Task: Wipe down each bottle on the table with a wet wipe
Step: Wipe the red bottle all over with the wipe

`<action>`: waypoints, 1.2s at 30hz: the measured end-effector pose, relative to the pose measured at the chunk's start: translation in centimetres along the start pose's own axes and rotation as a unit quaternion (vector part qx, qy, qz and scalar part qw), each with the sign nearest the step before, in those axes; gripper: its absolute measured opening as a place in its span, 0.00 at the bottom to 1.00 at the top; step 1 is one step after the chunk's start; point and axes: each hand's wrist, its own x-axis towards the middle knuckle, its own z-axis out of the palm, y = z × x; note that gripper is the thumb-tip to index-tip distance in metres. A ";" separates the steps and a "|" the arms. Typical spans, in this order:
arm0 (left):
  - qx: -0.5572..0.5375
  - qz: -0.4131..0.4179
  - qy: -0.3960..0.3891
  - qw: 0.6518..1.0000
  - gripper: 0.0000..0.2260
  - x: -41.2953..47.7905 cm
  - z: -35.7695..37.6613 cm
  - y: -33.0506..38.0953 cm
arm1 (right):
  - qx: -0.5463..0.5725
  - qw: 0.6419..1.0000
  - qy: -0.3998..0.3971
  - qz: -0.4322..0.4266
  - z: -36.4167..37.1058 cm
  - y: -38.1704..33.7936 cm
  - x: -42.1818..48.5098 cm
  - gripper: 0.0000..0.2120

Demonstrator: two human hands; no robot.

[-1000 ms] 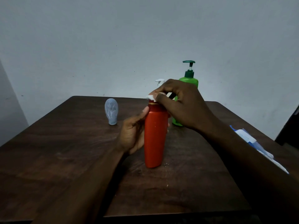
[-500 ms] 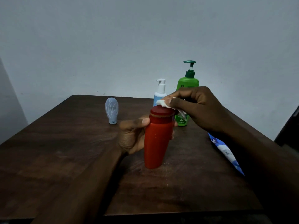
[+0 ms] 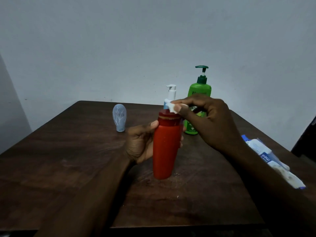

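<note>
Left hand [image 3: 142, 144]: I am seeing it gripping the red bottle [image 3: 166, 147] at mid-body, thumb in front, fingers curling round behind.
Right hand [image 3: 210, 120]: pinching a small wadded wet wipe [image 3: 171, 107] between thumb and forefinger, pressing it on the cap [image 3: 169, 115].
Red bottle: standing base-down mid-table [image 3: 68, 159], leaning slightly.
Behind: white pump bottle [image 3: 171, 94] and green pump bottle [image 3: 200, 89] are standing side by side, partly hidden.
Far left: pale blue bottle [image 3: 119, 118] standing cap-down, well apart.
Right edge: wipes pack [image 3: 271, 161] lying flat.
</note>
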 end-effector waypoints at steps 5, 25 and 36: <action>-0.040 -0.009 0.019 0.999 0.26 0.2 -0.3 0.0 | 0.028 0.992 0.123 0.023 2.1 1.6 -2.2 0.10; -0.077 0.002 0.048 0.996 0.25 0.8 -0.9 -0.2 | -0.109 0.975 0.167 -0.093 3.8 2.3 -1.9 0.10; -0.083 0.000 0.075 0.994 0.20 0.7 -0.7 -0.5 | -0.107 0.981 0.142 -0.083 4.0 1.8 -1.7 0.07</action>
